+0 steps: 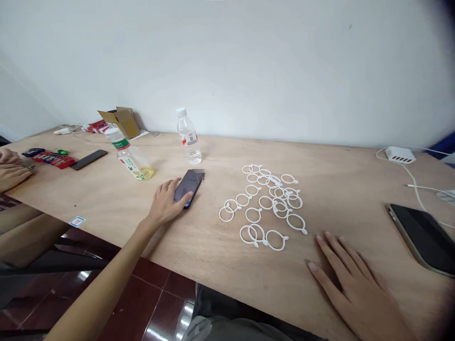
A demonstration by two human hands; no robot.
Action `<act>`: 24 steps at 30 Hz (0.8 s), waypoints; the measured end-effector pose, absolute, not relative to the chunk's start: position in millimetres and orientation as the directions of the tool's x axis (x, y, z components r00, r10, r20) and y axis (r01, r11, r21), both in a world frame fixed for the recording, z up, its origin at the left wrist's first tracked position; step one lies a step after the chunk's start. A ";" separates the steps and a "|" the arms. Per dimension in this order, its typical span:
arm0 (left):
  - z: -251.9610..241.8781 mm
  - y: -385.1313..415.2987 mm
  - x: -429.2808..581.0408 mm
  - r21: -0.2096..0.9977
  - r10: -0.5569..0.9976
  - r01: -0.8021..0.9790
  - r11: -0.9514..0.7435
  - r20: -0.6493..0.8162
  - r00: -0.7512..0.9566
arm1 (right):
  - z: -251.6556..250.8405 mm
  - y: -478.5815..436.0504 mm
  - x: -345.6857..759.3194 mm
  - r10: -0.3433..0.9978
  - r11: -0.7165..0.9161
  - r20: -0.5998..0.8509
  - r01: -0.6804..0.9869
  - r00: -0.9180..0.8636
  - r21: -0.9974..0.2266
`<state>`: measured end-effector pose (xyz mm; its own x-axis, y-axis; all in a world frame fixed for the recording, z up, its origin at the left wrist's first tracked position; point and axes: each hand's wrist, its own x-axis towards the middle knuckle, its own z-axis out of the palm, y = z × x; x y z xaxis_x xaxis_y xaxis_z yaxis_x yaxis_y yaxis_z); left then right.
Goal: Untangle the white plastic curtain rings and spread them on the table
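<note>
My left hand [166,202] is closed about the left edge of a dark smartphone [192,182], its thumb over the lower part of the screen. That phone lies face up on the wooden table, and a small patch at its top right is blurred out. Palm down on the table at the lower right rests my right hand [355,279], fingers spread and nothing in it. Between my hands lies a loose group of several thin white rings [278,240], each with a small tab. Many of them overlap; the nearest is just beyond my right fingertips.
A water bottle [188,139] and a green-labelled bottle [130,158] stand left of centre. At the far left are a cardboard box [126,124], a dark phone [89,159], red packets [53,157] and another person's hands [14,173]. On the right are a phone [424,237], white charger [401,155] and cables.
</note>
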<state>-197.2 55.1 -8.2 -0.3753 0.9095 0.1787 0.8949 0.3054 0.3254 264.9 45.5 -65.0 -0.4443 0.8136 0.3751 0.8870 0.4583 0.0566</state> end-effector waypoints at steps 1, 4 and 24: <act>-8.3 52.9 -195.1 0.324 0.911 0.895 0.307 0.173 -0.375 | -65.6 45.3 265.2 0.817 0.454 0.376 0.890 -0.438 0.051; -5.6 58.2 -191.4 0.307 0.912 0.893 0.328 0.144 -0.385 | -67.2 45.0 266.5 0.811 0.461 0.382 0.886 -0.443 0.050; 0.7 80.8 -198.1 0.384 0.919 0.858 0.341 0.054 -0.389 | -77.0 48.4 274.5 0.801 0.499 0.375 0.866 -0.467 0.012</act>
